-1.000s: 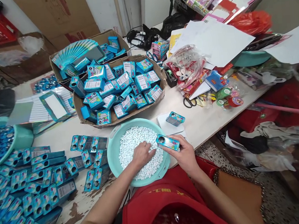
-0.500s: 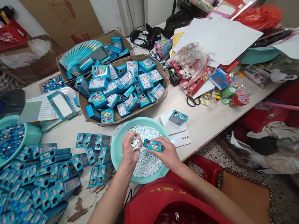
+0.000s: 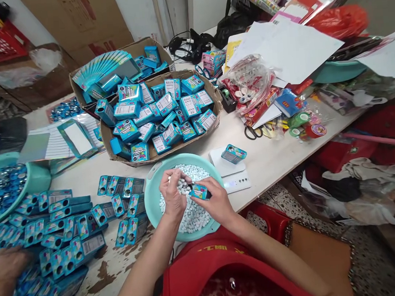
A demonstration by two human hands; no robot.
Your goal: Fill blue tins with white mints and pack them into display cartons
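Observation:
My left hand (image 3: pixel 173 192) is curled around a handful of small white candies (image 3: pixel 184 185), right against the end of a small blue box. That box (image 3: pixel 199 191), printed with lettering, is pinched in my right hand (image 3: pixel 218 200) and has a round hole in its top, partly covered by my left fingers. Both hands are over a mint-green basin (image 3: pixel 150 194) filled with pale white candies (image 3: pixel 194 218). Behind it to the right, another blue box (image 3: pixel 234 153) rests on a white scale (image 3: pixel 237 181).
Blue boxes with round holes stand in rows (image 3: pixel 68 258) at left, where another person's hand (image 3: pixel 6 269) reaches in. Behind the basin is a carton (image 3: pixel 164 157) heaped with blue boxes. Scissors (image 3: pixel 253 133) and a basin of shiny blue caps (image 3: pixel 40 174) also sit on the table.
My left hand has tipped over toward the box's hole with the candies. The box has shifted slightly within my right hand's grip. Another person's hand has appeared at the left edge.

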